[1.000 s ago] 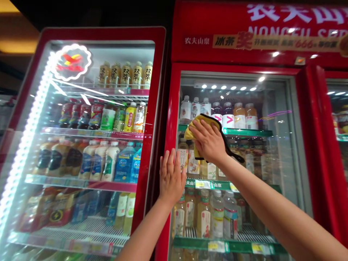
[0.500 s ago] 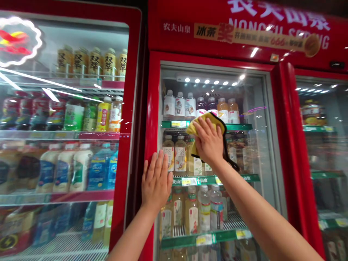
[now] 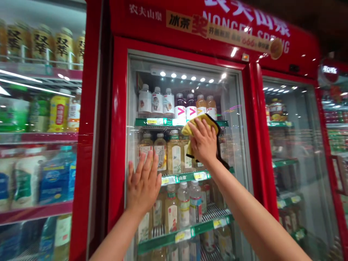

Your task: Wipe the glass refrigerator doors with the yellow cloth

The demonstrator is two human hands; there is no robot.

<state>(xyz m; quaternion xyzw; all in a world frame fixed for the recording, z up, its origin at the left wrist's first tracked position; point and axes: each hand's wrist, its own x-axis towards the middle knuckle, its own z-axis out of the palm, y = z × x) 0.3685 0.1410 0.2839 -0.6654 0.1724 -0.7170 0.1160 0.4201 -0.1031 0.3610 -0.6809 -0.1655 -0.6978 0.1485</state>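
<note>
My left hand (image 3: 144, 181) is open, its fingers a little apart, resting on the left part of the glass door (image 3: 233, 98) of a red drinks fridge. My right hand (image 3: 203, 143) lies over a yellow cloth (image 3: 187, 129) with black edging and presses it to the glass at the height of the upper shelf edge. Part of the cloth is hidden under the palm, and a dark corner hangs below the wrist. Behind the glass, bottles (image 3: 176, 154) stand in rows on green-edged shelves (image 3: 182, 178).
A red door frame (image 3: 118, 130) borders the glass on the left. Another drinks fridge (image 3: 92, 108) stands to the left, with bottles behind its glass. On the right is a second glass door (image 3: 296, 152), and farther right a cabinet with a handle (image 3: 337, 174).
Both hands have moved right relative to the door, the right one taking the cloth with it. The left has left the frame's edge for the glass. My view has shifted right.
</note>
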